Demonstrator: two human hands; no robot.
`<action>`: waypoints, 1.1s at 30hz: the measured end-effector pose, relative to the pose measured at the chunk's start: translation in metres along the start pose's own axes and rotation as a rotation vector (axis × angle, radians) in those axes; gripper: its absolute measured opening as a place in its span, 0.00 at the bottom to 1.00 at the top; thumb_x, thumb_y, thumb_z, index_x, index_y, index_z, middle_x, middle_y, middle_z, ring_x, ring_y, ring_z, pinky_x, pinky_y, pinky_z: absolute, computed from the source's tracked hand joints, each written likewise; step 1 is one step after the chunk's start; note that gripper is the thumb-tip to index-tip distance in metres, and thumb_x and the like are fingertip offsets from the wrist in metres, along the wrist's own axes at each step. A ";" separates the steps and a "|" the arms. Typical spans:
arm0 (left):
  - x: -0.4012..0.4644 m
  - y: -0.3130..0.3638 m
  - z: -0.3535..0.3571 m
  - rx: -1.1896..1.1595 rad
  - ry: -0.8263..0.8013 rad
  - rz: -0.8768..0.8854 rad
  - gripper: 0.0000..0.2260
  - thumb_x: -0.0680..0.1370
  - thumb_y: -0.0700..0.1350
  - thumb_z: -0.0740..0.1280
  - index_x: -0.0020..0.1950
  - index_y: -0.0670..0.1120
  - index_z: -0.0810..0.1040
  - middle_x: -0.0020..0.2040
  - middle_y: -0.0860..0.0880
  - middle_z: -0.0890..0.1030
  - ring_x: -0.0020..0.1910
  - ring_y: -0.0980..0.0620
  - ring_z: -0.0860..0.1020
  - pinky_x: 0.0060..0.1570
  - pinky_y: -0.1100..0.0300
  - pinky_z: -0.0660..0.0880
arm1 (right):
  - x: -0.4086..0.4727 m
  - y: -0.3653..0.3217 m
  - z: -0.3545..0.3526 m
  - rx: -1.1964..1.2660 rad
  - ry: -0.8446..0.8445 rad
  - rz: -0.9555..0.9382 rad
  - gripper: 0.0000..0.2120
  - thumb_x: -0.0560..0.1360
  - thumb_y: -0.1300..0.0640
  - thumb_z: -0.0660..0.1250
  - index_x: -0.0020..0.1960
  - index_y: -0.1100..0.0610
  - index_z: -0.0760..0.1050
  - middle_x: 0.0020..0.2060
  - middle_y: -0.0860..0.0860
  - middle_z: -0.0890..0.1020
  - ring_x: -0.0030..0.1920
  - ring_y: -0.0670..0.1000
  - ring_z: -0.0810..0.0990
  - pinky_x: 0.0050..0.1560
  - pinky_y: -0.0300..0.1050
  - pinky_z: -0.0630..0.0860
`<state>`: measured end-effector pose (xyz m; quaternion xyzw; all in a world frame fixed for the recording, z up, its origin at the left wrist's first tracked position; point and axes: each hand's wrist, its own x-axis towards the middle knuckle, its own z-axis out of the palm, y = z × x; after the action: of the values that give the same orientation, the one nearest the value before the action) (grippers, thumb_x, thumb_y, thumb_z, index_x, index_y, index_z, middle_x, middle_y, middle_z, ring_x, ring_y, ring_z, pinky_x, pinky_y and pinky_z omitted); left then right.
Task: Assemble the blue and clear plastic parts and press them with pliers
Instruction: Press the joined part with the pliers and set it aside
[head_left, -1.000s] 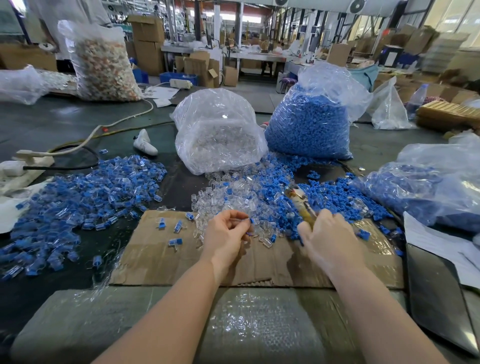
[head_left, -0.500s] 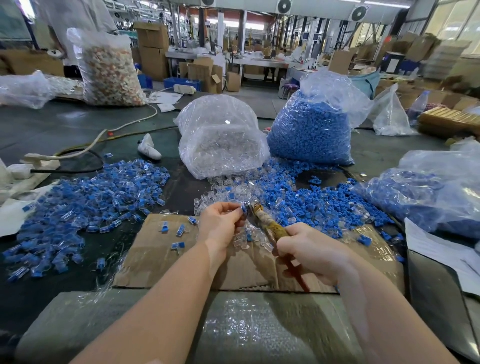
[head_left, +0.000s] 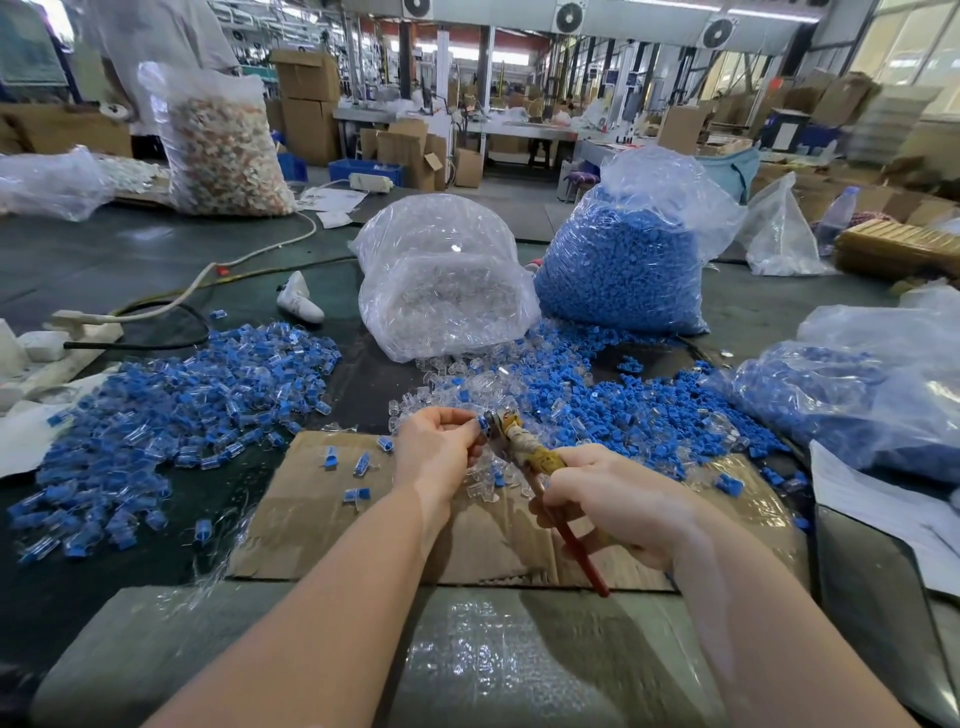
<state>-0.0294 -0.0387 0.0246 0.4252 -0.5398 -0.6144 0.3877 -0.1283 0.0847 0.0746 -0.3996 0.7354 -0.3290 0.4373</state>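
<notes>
My left hand (head_left: 439, 447) pinches a small blue and clear part (head_left: 479, 423) at its fingertips, above the cardboard sheet (head_left: 322, 514). My right hand (head_left: 613, 499) grips the handles of worn yellow-and-red pliers (head_left: 524, 447), whose jaws close around that part. A heap of loose blue and clear pieces (head_left: 597, 410) lies just beyond my hands. To the left spreads a pile of joined blue-and-clear parts (head_left: 171, 415). A few joined parts (head_left: 358, 465) lie on the cardboard.
A clear bag of transparent pieces (head_left: 447, 280) and a bag of blue pieces (head_left: 628, 260) stand behind the heap. Another bag of blue parts (head_left: 852, 400) lies at the right. A white cable (head_left: 228, 265) and a power strip (head_left: 83, 325) are at the left.
My right hand swung the pliers from the right side over to my left hand, and the jaws now sit on the part held there. The left hand rose slightly.
</notes>
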 end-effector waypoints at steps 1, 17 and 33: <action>0.000 0.000 -0.001 -0.001 -0.002 -0.001 0.05 0.76 0.34 0.65 0.44 0.43 0.77 0.36 0.46 0.79 0.31 0.56 0.76 0.29 0.69 0.74 | 0.000 0.001 0.000 0.001 -0.005 0.000 0.05 0.74 0.65 0.58 0.45 0.56 0.67 0.42 0.56 0.74 0.43 0.52 0.76 0.48 0.53 0.73; -0.003 0.000 0.000 0.058 0.002 -0.034 0.06 0.76 0.34 0.64 0.43 0.44 0.76 0.39 0.45 0.79 0.34 0.55 0.75 0.32 0.66 0.69 | -0.002 0.000 0.007 -0.129 0.018 -0.066 0.07 0.75 0.66 0.56 0.39 0.57 0.67 0.39 0.57 0.72 0.41 0.53 0.70 0.41 0.48 0.67; 0.002 -0.004 -0.023 0.423 0.168 0.171 0.03 0.78 0.39 0.63 0.48 0.45 0.76 0.42 0.47 0.80 0.38 0.51 0.78 0.40 0.55 0.77 | 0.014 0.031 0.005 -0.213 0.493 -0.175 0.07 0.74 0.63 0.62 0.42 0.52 0.70 0.33 0.49 0.73 0.32 0.47 0.72 0.32 0.38 0.67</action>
<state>-0.0088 -0.0472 0.0189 0.4994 -0.6562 -0.4153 0.3842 -0.1371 0.0857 0.0417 -0.4131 0.8127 -0.3736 0.1710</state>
